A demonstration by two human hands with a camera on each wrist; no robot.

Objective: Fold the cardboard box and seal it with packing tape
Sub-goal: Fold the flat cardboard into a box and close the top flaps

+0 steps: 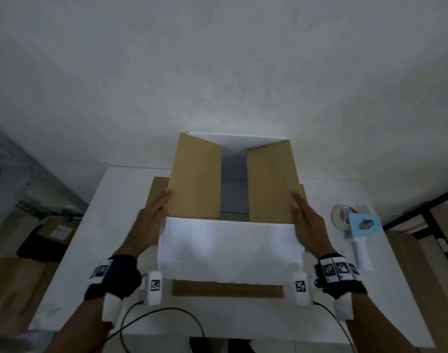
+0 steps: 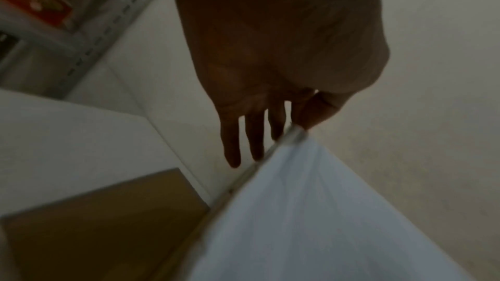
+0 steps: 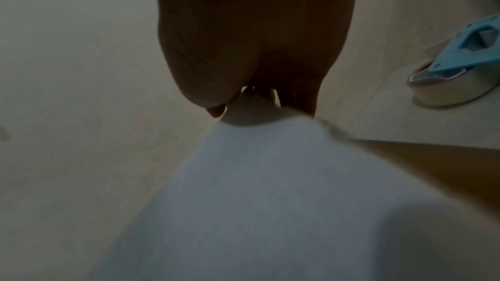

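Near the bottom of the head view, my left hand [image 1: 151, 225] and right hand [image 1: 308, 222] lie with straight fingers against the box [image 1: 230, 184] mid-frame on the counter [image 1: 111, 225]. Side flaps are in; I judge the near white flap [image 1: 228, 243] goes next. Wrist views: fingers extended along that flap, tape dispenser [image 3: 460, 67] at right, untouched.

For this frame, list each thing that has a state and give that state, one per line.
cardboard box: upright on the table, top open, the two side flaps partly folded in with a gap between them, the near white flap hanging outward, unsealed
left hand: fingers straight, flat against the box's left side
right hand: fingers straight, flat against the box's right side
tape dispenser: lying on the table, untouched
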